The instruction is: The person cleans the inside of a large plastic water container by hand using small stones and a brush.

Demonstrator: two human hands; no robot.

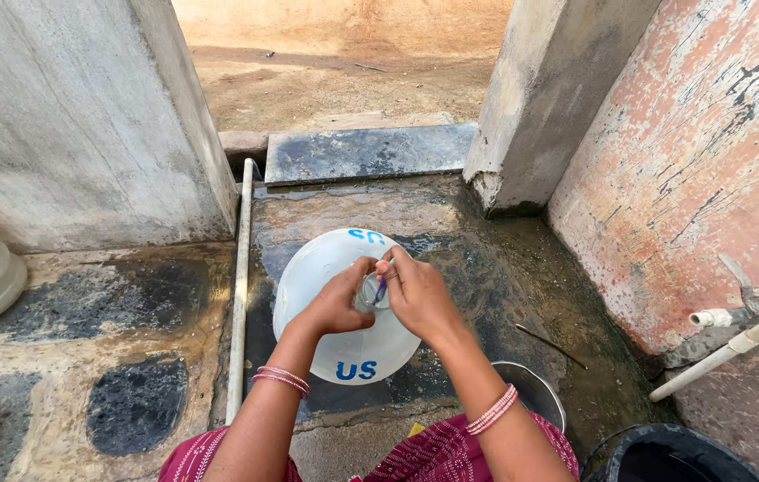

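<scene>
Jug (344,312), big, white and round, stands on the wet floor (486,268) beside a white pipe (239,286). Both hands meet at its clear cap (370,293): left hand (339,299) curled around the cap, right hand (419,299) pinching something thin there. A steel pot (535,393) and black bucket (674,455) sit near the right arm

Pink bangles ring each wrist above a maroon patterned garment (437,457).
</scene>
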